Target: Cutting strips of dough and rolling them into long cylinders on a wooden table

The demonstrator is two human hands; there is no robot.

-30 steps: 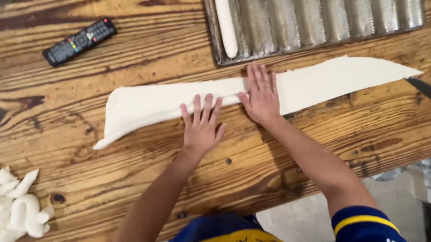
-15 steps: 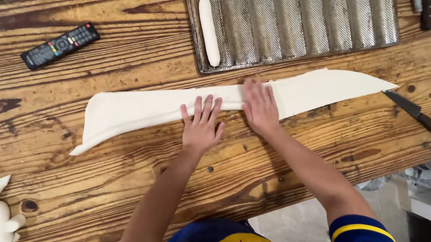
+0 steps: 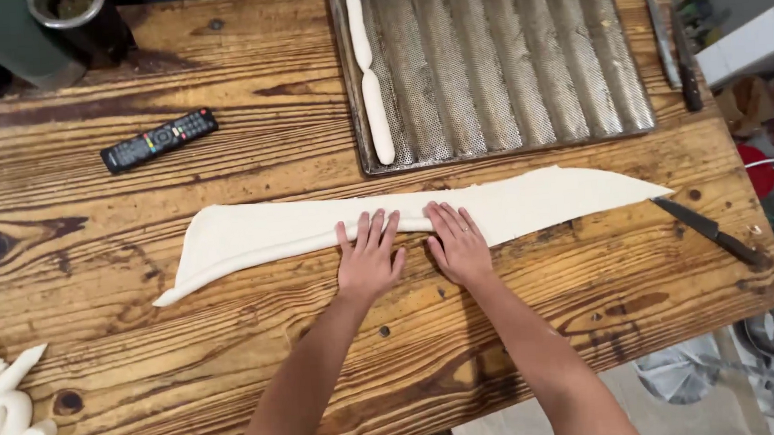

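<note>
Both your hands flat, fingers spread: left hand, right hand side by side on near edge of dough strip; strip's long axis runs left-right, dough beyond fingertips.

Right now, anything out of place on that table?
A black remote control lies on the wooden table among baking things, just above the long dough sheet. A black-handled knife sits near the right edge, blade tip touching the dough. Both hands press flat on the dough.
</note>
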